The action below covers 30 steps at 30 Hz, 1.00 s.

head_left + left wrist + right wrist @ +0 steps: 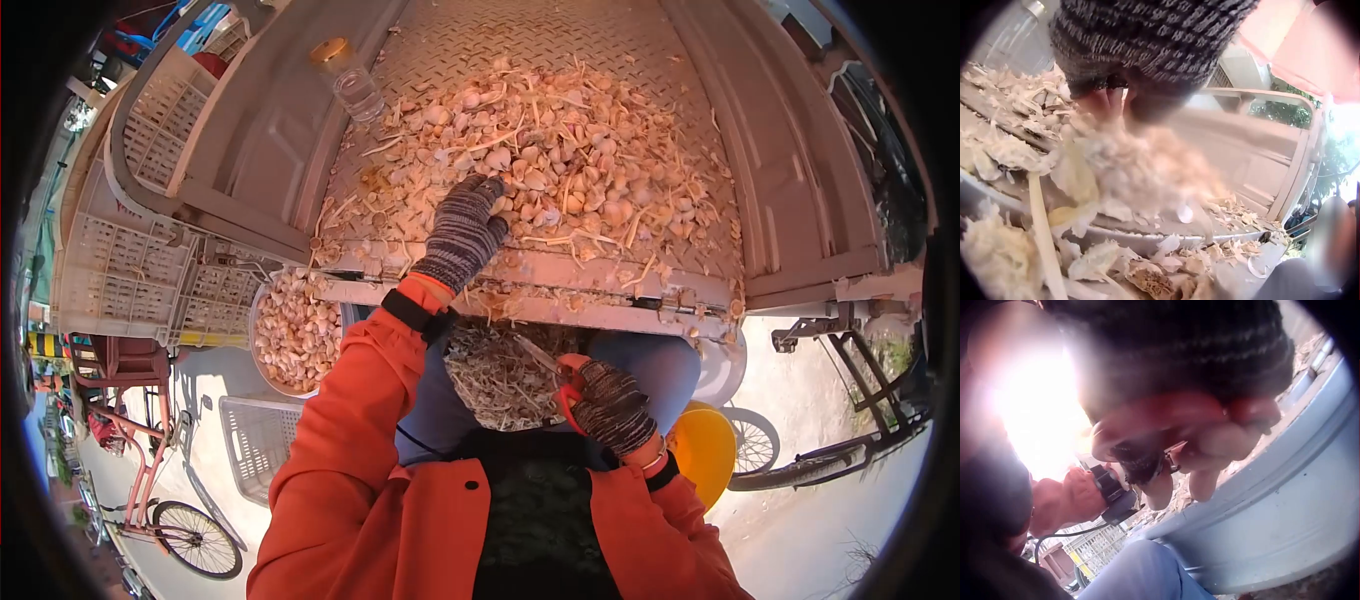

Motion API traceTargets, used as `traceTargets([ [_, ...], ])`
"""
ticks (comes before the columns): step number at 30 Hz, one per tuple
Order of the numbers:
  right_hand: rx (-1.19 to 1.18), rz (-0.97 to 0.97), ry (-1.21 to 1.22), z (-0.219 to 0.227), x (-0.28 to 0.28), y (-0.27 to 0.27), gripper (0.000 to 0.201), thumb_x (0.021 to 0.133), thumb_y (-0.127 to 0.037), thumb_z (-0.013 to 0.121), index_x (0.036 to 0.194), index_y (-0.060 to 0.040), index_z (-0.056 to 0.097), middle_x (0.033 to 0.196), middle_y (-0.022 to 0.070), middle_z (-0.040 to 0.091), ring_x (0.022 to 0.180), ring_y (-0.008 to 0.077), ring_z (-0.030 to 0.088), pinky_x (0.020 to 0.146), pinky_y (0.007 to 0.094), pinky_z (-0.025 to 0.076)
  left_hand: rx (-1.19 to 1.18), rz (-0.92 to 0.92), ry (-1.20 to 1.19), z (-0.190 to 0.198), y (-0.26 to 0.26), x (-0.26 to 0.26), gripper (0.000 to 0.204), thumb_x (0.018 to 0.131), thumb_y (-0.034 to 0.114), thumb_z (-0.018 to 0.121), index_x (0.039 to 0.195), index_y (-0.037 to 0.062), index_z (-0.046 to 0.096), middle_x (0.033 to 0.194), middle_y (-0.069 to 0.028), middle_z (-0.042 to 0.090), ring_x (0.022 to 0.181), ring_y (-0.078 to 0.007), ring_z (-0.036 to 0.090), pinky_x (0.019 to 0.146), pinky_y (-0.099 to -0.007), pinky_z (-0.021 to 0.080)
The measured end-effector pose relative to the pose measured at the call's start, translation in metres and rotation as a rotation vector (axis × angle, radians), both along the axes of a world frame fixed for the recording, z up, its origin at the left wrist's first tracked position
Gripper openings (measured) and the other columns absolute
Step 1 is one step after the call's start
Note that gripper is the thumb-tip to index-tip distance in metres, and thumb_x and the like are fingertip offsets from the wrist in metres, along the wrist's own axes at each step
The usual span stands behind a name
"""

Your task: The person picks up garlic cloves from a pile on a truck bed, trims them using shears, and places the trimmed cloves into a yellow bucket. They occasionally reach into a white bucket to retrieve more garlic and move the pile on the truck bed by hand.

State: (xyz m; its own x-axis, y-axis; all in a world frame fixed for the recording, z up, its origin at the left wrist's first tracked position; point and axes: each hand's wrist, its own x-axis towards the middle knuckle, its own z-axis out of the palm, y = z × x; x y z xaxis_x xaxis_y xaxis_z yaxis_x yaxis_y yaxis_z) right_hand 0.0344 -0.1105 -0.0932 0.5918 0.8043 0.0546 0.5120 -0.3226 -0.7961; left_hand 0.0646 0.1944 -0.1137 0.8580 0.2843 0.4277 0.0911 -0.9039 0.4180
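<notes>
In the head view my left hand (465,235), in a grey knitted glove with bare fingertips, reaches onto the near edge of a heap of garlic (560,170). Its fingers touch the cloves and skins. In the left wrist view the fingertips (1100,103) point down at the heap, which is blurred there. My right hand (615,405), gloved too, grips scissors (570,395) by their red handles, the blades pointing up and left over a tub of skins and stalks (500,385). The right wrist view shows the red handle (1166,415) around the fingers.
The heap lies on a ribbed metal truck bed (540,30) with side walls. A glass jar (350,85) stands at the left wall. Left of my knees is a bowl of garlic cloves (297,335), with a white plastic crate (255,440) below it. A yellow bucket (712,450) stands right.
</notes>
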Motion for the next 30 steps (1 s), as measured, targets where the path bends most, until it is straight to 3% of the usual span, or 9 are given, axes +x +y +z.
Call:
traceTargets([
  [4, 0.014, -0.188, 0.150, -0.018, -0.004, -0.032, 0.036, 0.078, -0.008, 0.068, 0.113, -0.0094, 0.059, 0.081, 0.0130, 0.061, 0.067, 0.0278, 0.061, 0.060, 0.0356, 0.049, -0.051, 0.021, 0.377, 0.003, 0.004, 0.034, 0.051, 0.074, 0.011, 0.069, 0.123, 0.0068, 0.055, 0.124, -0.0172, 0.053, 0.116, -0.0329, 0.049, 0.100, -0.0412, 0.040],
  [6, 0.016, -0.222, 0.203, -0.021, -0.003, -0.038, 0.036, 0.078, -0.007, 0.069, 0.112, -0.0102, 0.059, 0.077, 0.0108, 0.059, 0.063, 0.0236, 0.059, 0.058, 0.0330, 0.048, -0.222, -0.027, 0.420, 0.000, 0.010, 0.043, 0.038, 0.076, 0.007, 0.068, 0.113, 0.0011, 0.057, 0.102, -0.0090, 0.063, 0.078, -0.0181, 0.061, 0.071, -0.0312, 0.052],
  [10, 0.095, -0.206, 0.300, -0.008, 0.018, -0.036, 0.045, 0.072, -0.013, 0.077, 0.113, -0.0075, 0.061, 0.072, 0.0079, 0.057, 0.060, 0.0166, 0.056, 0.055, 0.0301, 0.046, -0.120, -0.031, 0.519, 0.045, 0.002, 0.035, 0.029, 0.080, 0.003, 0.064, 0.109, 0.0002, 0.061, 0.094, -0.0085, 0.067, 0.079, -0.0136, 0.062, 0.072, -0.0265, 0.053],
  [12, 0.162, -0.217, 0.411, -0.003, 0.021, -0.033, 0.049, 0.069, -0.015, 0.081, 0.113, -0.0064, 0.062, 0.070, 0.0067, 0.057, 0.058, 0.0145, 0.055, 0.053, 0.0294, 0.045, -0.401, -0.009, 0.340, 0.057, -0.006, 0.019, 0.023, 0.083, 0.003, 0.062, 0.106, -0.0017, 0.062, 0.091, -0.0085, 0.068, 0.079, -0.0138, 0.063, 0.074, -0.0269, 0.054],
  [14, 0.213, -0.151, 0.204, 0.007, 0.026, -0.031, 0.053, 0.066, -0.018, 0.083, 0.114, -0.0045, 0.063, 0.067, 0.0043, 0.055, 0.059, 0.0117, 0.052, 0.054, 0.0277, 0.044, -1.357, -0.106, 0.041, 0.062, -0.017, -0.003, 0.022, 0.086, 0.005, 0.061, 0.106, -0.0028, 0.062, 0.098, -0.0101, 0.066, 0.087, -0.0159, 0.063, 0.080, -0.0277, 0.053],
  [17, 0.169, -0.217, 0.049, 0.028, 0.026, -0.015, 0.057, 0.063, -0.021, 0.085, 0.113, -0.0049, 0.063, 0.072, 0.0070, 0.056, 0.066, 0.0171, 0.055, 0.061, 0.0287, 0.046, -1.852, -0.246, -0.056, 0.063, -0.054, -0.041, 0.027, 0.089, 0.008, 0.060, 0.113, -0.0022, 0.057, 0.112, -0.0123, 0.061, 0.099, -0.0174, 0.060, 0.089, -0.0262, 0.050],
  [21, 0.202, -0.220, -0.330, 0.053, 0.022, 0.012, 0.059, 0.061, -0.034, 0.083, 0.111, -0.0089, 0.064, 0.084, 0.0150, 0.060, 0.080, 0.0339, 0.059, 0.070, 0.0398, 0.049, -1.959, -0.229, -0.106, 0.073, -0.099, -0.082, 0.032, 0.090, 0.014, 0.061, 0.117, -0.0007, 0.055, 0.109, -0.0094, 0.060, 0.097, -0.0170, 0.060, 0.087, -0.0271, 0.051],
  [25, 0.253, -0.136, -0.536, 0.056, 0.012, 0.018, 0.054, 0.062, -0.033, 0.083, 0.106, -0.0072, 0.066, 0.084, 0.0168, 0.061, 0.075, 0.0338, 0.060, 0.067, 0.0394, 0.050, -1.885, -0.315, -0.153, 0.068, -0.108, -0.109, 0.028, 0.088, 0.013, 0.064, 0.113, 0.0010, 0.058, 0.105, -0.0077, 0.062, 0.092, -0.0149, 0.061, 0.083, -0.0287, 0.053],
  [30, 0.166, -0.102, -0.260, 0.060, -0.011, 0.010, 0.044, 0.066, -0.024, 0.082, 0.100, -0.0009, 0.065, 0.075, 0.0155, 0.062, 0.066, 0.0305, 0.061, 0.062, 0.0358, 0.049, -1.702, -0.102, -0.117, 0.078, -0.120, -0.126, 0.021, 0.087, 0.007, 0.064, 0.107, 0.0011, 0.060, 0.095, -0.0061, 0.063, 0.080, -0.0155, 0.063, 0.076, -0.0269, 0.055],
])
